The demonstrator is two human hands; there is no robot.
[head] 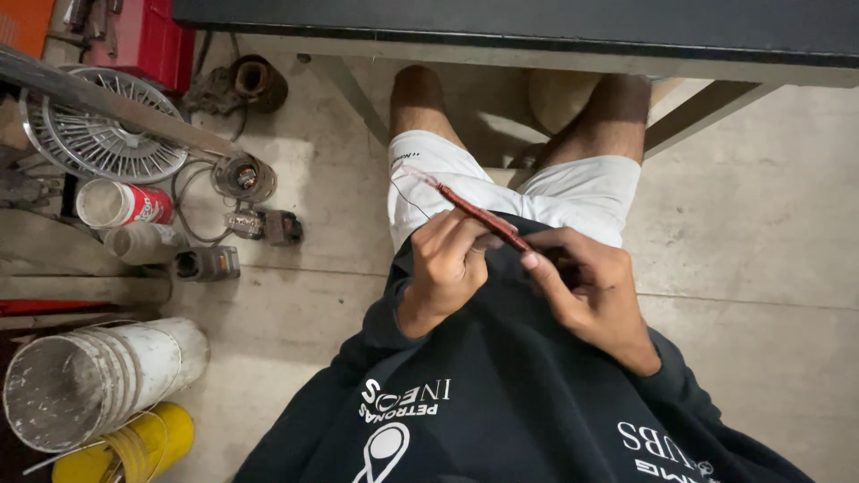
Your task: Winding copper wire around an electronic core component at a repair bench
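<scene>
coil bundle: a slim reddish-brown bundle (pixel 479 216), looks like wound copper wire, held over the lap at a slant, with its far end pointing toward the left knee and a few thin pale strands trailing off that tip

left hand: the left hand (pixel 447 268) is curled almost shut around the middle of the bundle, fingertips pinching it from the top

right hand: the right hand (pixel 586 291) is closed on the near end, thumb pressed along the bundle; what the other fingers are doing underneath I can't tell

step in hand: my guess is the wire is being straightened or dressed, one hand steadying while the other works along it

next move: I'd say it calls for a firm pinch and a slow, even pull so the loose strands don't snag or kink

person: seated, white shorts (pixel 573 188), dark sweatshirt (pixel 501 402), knees under a dark-topped bench (pixel 537 27)

floor stuff: on the concrete floor, well apart to the left, are a round wire fan guard (pixel 98 134), a small motor stator (pixel 243 176) with leads, a red-and-white cup (pixel 121 204), a white bucket (pixel 89 380) lying on its side and a yellow bucket (pixel 134 447) just beside it
</scene>
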